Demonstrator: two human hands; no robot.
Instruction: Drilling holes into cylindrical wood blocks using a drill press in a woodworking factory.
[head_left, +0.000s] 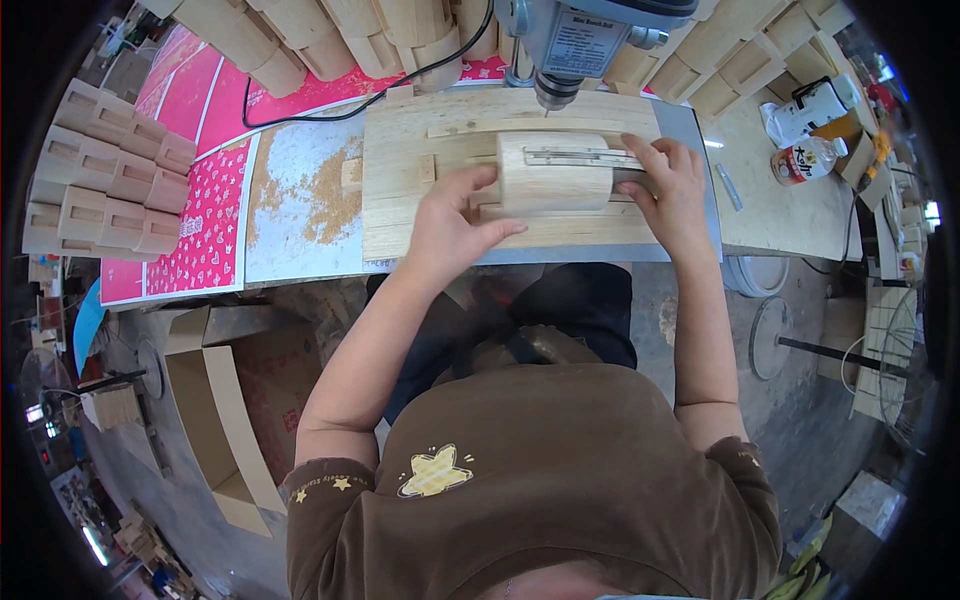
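Hands [447,222] [672,195], wooden block [555,185] between them.

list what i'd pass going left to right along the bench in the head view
Stacked wooden pieces → sawdust → left hand → rounded wooden block → right hand → thin pale-blue stick → clear bottle with a label

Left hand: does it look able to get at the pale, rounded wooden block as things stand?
Probably yes: the left hand is spread beside the left end of the pale, rounded wooden block, with nothing visible between them. The right hand is at the opposite end, seemingly out of the way.
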